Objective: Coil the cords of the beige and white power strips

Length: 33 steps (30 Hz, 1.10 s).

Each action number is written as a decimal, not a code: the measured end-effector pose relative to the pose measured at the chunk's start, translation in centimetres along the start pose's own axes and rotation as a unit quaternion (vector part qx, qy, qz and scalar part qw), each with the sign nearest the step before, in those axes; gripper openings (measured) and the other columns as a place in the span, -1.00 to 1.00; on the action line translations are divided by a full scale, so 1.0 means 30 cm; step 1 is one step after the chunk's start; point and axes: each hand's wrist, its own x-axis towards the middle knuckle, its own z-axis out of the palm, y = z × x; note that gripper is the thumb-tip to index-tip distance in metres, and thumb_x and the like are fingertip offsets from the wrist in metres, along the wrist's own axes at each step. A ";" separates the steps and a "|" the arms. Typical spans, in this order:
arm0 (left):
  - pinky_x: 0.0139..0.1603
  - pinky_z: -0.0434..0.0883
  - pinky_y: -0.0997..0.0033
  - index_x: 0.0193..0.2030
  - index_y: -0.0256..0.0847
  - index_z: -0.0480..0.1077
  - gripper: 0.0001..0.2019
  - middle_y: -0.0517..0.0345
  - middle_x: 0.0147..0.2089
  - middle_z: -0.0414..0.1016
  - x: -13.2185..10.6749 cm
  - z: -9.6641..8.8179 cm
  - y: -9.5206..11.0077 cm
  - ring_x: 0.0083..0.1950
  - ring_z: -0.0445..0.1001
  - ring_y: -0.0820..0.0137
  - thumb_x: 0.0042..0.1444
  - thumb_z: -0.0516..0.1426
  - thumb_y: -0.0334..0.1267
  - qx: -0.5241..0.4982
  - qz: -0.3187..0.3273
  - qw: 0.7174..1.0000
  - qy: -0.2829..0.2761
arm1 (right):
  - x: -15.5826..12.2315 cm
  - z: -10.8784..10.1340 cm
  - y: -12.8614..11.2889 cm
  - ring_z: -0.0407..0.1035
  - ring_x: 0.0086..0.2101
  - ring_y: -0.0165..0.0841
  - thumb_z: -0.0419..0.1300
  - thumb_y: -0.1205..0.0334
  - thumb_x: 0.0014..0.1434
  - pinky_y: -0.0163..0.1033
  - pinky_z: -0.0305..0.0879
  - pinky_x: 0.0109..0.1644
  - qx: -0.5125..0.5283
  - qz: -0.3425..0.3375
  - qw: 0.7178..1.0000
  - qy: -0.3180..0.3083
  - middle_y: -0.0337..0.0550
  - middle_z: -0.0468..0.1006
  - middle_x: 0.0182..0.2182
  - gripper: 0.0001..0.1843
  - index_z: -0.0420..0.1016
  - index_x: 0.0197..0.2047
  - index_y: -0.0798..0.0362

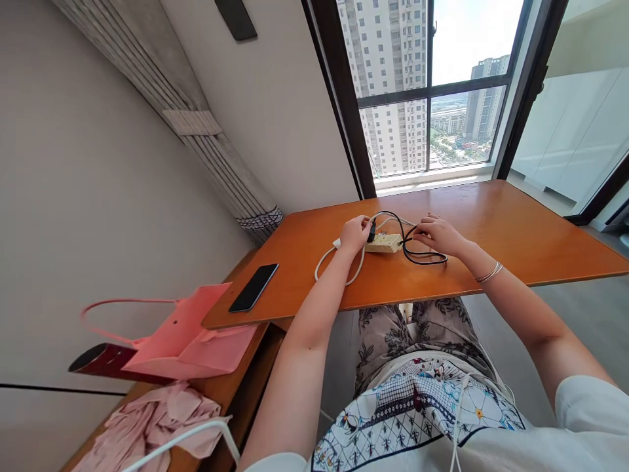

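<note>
Left grip [356, 234]: closed on black plug [372, 231], over power strip [386, 244] | Right grip [437, 235]: pinching black cord [426, 263], right of power strip | Power strip: on table [481, 223] | Advisable: plug square to power strip, cord slack

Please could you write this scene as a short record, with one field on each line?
Left hand: holds the black plug at the power strip; whether inserted is unclear
Right hand: fingers on the black cable
Surface: brown table
Also on it: white cable, dark-screened phone
Beside it: pink bag
Beyond it: window
</note>
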 end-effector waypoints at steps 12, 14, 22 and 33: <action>-0.04 0.44 0.34 -0.11 -0.21 0.56 -0.81 0.00 -0.15 0.65 0.023 0.034 -0.044 -0.12 0.56 0.28 0.19 0.16 -0.28 -0.075 -0.051 0.996 -0.001 | 0.047 -0.401 -0.021 0.32 -0.27 -0.33 0.12 -0.07 0.36 -0.10 0.34 -0.04 0.046 -0.017 0.951 0.305 -0.20 0.33 -0.38 -0.66 0.50 -0.27 -0.01; -0.03 0.45 0.32 -0.13 -0.19 0.56 -0.83 0.02 -0.16 0.65 0.018 0.036 -0.029 -0.13 0.56 0.28 0.16 0.18 -0.29 -0.074 -0.037 0.996 -0.022 | 0.053 -0.453 -0.029 0.34 -0.23 -0.31 0.12 -0.09 0.36 -0.09 0.35 -0.02 0.034 -0.030 0.941 0.334 -0.18 0.32 -0.38 -0.65 0.51 -0.25 -0.01; 0.02 0.45 0.26 -0.12 -0.22 0.52 -0.65 -0.05 0.00 0.61 0.005 -0.054 0.202 -0.06 0.58 0.29 0.32 0.04 0.00 -0.334 0.044 0.941 0.020 | 0.119 -0.459 -0.132 0.33 -0.33 -0.38 0.24 -0.03 0.29 -0.18 0.31 -0.19 0.003 -0.083 0.969 0.232 -0.22 0.40 -0.41 -0.73 0.59 -0.26 -0.01; -0.22 0.41 0.40 -0.36 -0.23 0.47 -0.60 0.17 -0.45 0.44 -0.169 -0.270 0.467 -0.38 0.43 0.45 0.16 0.23 0.13 -0.525 0.170 0.820 -0.153 | 0.155 -0.393 -0.214 0.27 -0.38 -0.45 0.39 0.14 0.14 -0.25 0.21 -0.28 0.180 -0.055 0.977 0.100 -0.25 0.41 -0.42 -0.71 0.59 -0.08 0.06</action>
